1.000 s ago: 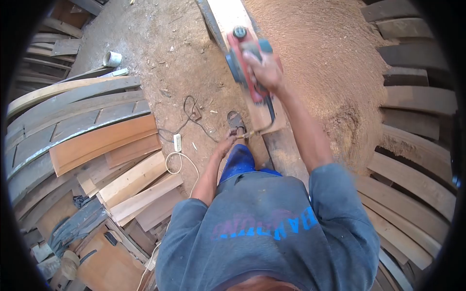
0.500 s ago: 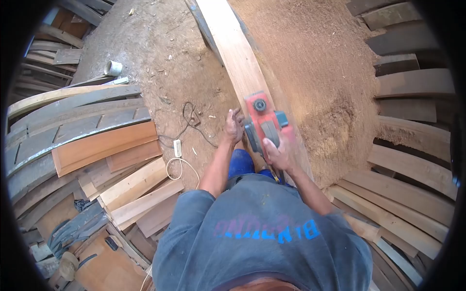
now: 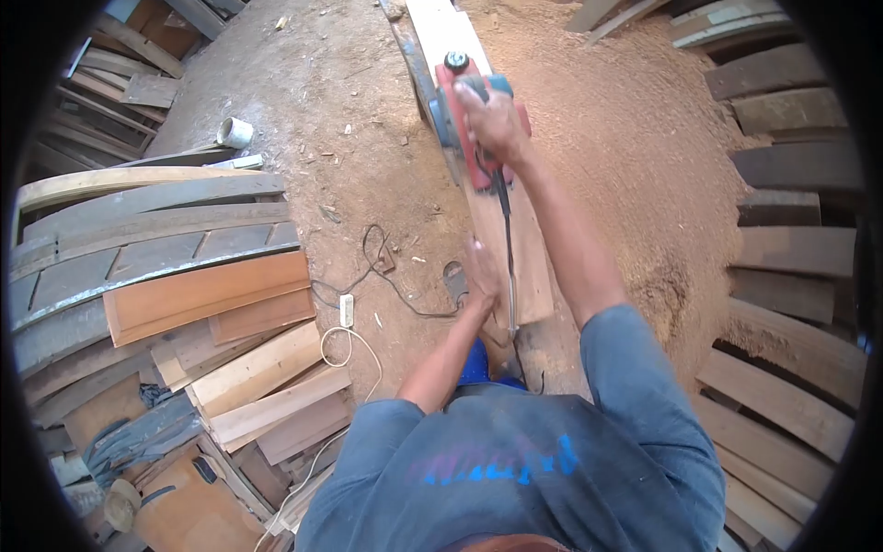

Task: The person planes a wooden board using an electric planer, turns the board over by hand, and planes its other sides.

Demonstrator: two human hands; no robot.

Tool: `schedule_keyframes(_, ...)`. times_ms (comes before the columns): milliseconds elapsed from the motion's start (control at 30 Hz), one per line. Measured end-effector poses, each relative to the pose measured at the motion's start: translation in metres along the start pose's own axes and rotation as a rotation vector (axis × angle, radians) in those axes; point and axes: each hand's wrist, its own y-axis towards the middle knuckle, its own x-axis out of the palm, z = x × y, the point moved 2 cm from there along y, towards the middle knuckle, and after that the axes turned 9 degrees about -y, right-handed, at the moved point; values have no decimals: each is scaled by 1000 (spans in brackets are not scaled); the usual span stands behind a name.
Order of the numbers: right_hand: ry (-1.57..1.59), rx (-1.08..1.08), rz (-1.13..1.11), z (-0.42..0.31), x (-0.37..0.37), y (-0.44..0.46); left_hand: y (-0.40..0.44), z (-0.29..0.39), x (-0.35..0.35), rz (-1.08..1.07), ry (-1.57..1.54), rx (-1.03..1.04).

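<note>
My right hand [image 3: 495, 127] is closed around the rear handle of a red electric planer [image 3: 479, 173], which rests on a long pale wooden board [image 3: 532, 267]. The planer sits toward the far part of the board, and my right arm reaches forward to it. A dark power cord [image 3: 507, 235] trails from its back along the board toward my body. By the near left edge of the board is my left hand [image 3: 483, 271], fingers stretched out and holding nothing. Whether it touches the wood I cannot tell.
Sawdust and shavings [image 3: 625, 175] cover the ground right of the board. Stacked planks [image 3: 791, 248] line the right side, and more boards [image 3: 207, 285] lie at left. A white extension socket [image 3: 346, 311], loose cables and a white container [image 3: 235, 132] are on the left ground.
My right hand has pushed the planer forward, away from me along the board. My left hand has shifted nearer to me and right. The near end of the board now shows.
</note>
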Motion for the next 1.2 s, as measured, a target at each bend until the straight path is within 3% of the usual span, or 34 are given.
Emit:
schedule_keyframes(100,29,22,46,-13,0,78,2,81,-41,-38,-150,-103)
schedule_keyframes(233,-6,18,122,-19,-1,149,4,78,-40,-50,-250,-117)
schedule_keyframes(300,82,84,33,-3,-4,164,-1,72,-39,-18,-197,-136)
schedule_keyframes(400,-138,-165,85,-10,-10,119,-7,69,-32,-27,-149,-205)
schedule_keyframes(467,102,157,-75,2,-22,65,2,70,-38,-128,-307,-268)
schedule_keyframes(533,-32,115,68,-2,-21,35,8,63,-30,-63,-291,-149)
schedule_keyframes(667,24,93,-19,6,-36,-75,13,29,-14,-17,-249,-68)
schedule_keyframes(767,34,163,-63,38,-38,-157,13,54,-20,30,-999,-295)
schedule_keyframes(867,-31,216,-168,75,-42,-257,11,66,-32,79,-805,-367)
schedule_keyframes(900,-81,195,-136,74,-45,-296,10,58,-32,-235,-1129,-446)
schedule_keyframes(1000,-58,189,-60,82,-43,-398,9,59,-27,-84,-1126,-443)
schedule_keyframes(1033,-28,209,-50,86,-40,-422,10,45,-26,-159,-1129,-407)
schedule_keyframes(1133,-21,237,-29,91,-34,-432,8,44,-23,-4,-1132,-515)
schedule_keyframes(1200,-74,107,56,90,-26,-401,6,40,-23,6,-1103,-527)
